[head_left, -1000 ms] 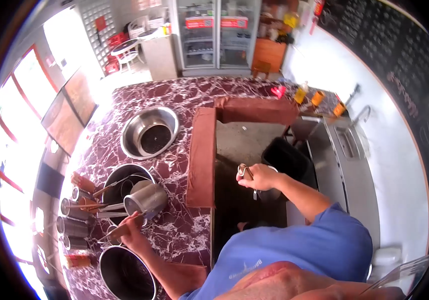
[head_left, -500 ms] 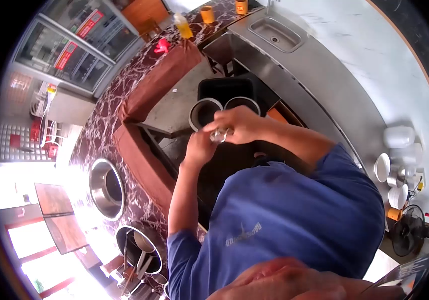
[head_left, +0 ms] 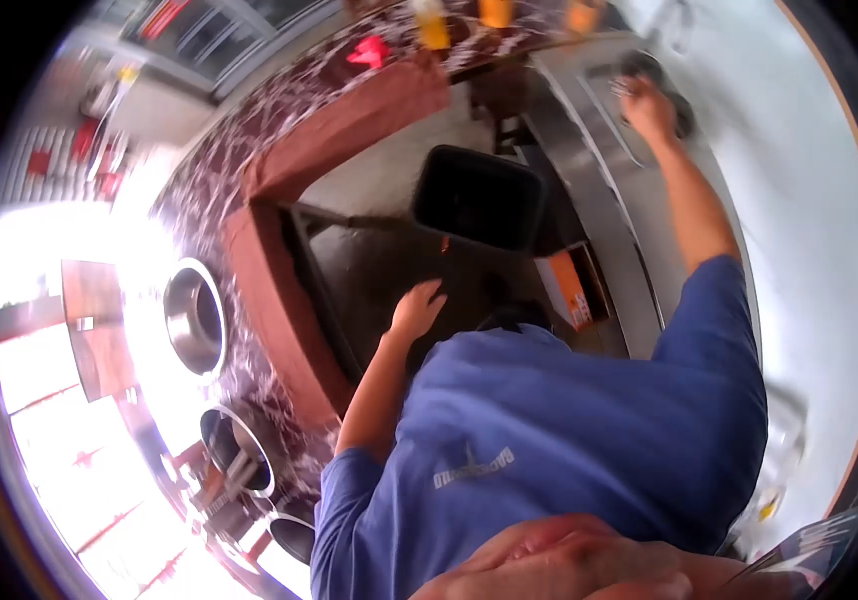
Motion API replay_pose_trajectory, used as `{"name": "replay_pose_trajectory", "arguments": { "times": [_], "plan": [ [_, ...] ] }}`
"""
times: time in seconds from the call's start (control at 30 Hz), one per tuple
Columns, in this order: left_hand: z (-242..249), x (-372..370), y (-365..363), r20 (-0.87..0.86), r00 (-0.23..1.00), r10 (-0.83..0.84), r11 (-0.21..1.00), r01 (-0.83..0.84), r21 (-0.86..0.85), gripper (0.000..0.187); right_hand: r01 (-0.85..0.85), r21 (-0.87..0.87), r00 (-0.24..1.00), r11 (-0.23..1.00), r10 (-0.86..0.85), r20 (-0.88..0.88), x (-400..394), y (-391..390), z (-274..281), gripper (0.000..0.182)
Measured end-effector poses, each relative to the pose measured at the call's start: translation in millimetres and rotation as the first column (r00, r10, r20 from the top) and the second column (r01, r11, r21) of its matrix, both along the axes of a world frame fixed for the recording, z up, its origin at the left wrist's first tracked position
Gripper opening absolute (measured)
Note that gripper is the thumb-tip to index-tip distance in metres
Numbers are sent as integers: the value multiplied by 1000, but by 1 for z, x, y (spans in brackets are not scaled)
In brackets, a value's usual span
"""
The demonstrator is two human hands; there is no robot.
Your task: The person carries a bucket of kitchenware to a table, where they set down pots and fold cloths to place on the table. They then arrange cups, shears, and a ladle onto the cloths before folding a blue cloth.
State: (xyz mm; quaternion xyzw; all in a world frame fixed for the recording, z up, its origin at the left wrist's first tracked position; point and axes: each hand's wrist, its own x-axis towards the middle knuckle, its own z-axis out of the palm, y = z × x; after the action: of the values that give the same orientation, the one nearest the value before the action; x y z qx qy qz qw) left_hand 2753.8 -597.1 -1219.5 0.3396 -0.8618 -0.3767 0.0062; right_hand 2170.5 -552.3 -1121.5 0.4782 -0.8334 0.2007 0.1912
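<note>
Right hand (head_left: 647, 105): we reach into the steel sink (head_left: 604, 95); grip blurred, cannot tell.
Left hand (head_left: 417, 310): open, empty, above black bin (head_left: 479, 198).
Risk: we judge blurred motion may knock sink items.

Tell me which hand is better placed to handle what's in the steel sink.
Right. The right hand is stretched out over the sink, on something dark and blurred there. The left hand hangs open and empty, low near the black bin.

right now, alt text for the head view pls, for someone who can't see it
A person in a blue shirt reaches their right hand into a steel sink, while their left hand hangs open and empty near a black bin. A red marble counter curves along the left.
</note>
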Motion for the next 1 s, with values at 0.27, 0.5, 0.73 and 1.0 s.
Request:
{"name": "replay_pose_trajectory", "arguments": {
  "times": [0.27,0.5,0.73,1.0],
  "plan": [
    [-17,247,158,391,523,757,590,-805,-66,36,-53,554,889,831,292,-353,-81,-1,-150,40],
    [-20,236,244,333,-114,936,-155,-983,98,33,-152,200,988,968,156,-5,-50,12,-162,41],
    [-7,334,197,-132,-153,979,-124,-971,206,27,338,370,569,865,-501,652,110,21,-119,36],
    [48,666,94,-583,-572,578,-544,-802,247,31,-1,468,332,884,-441,834,317,-35,-168,43]
  ]
}}
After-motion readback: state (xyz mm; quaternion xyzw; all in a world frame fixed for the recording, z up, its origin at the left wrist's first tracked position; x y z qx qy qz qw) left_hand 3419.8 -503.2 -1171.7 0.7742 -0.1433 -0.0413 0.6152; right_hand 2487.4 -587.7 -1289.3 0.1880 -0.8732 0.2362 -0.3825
